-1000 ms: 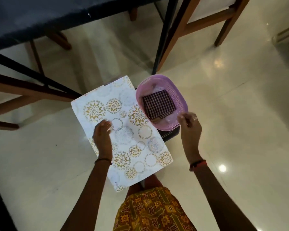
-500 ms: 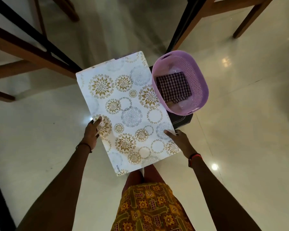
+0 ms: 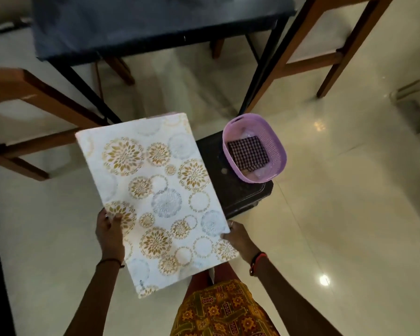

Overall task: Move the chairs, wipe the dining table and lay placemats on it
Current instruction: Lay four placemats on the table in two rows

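Over the glossy floor before the dark bench, my left grip and right grip have lifted the placemats off the stool, both clenched on their near edges, ready for laying

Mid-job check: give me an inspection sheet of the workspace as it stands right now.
Surface: dark dining table top in view, nothing seen on it.
Job's things: placemats, a floral stack held off the floor; checked cloth lies folded in the purple basket.
Clutter: basket sits on a dark stool.
Grippers: left hand grips the stack's left edge; right hand grips its right edge.
Cables: nothing seen.
Surroundings: wooden chairs stand either side on a glossy tiled floor.
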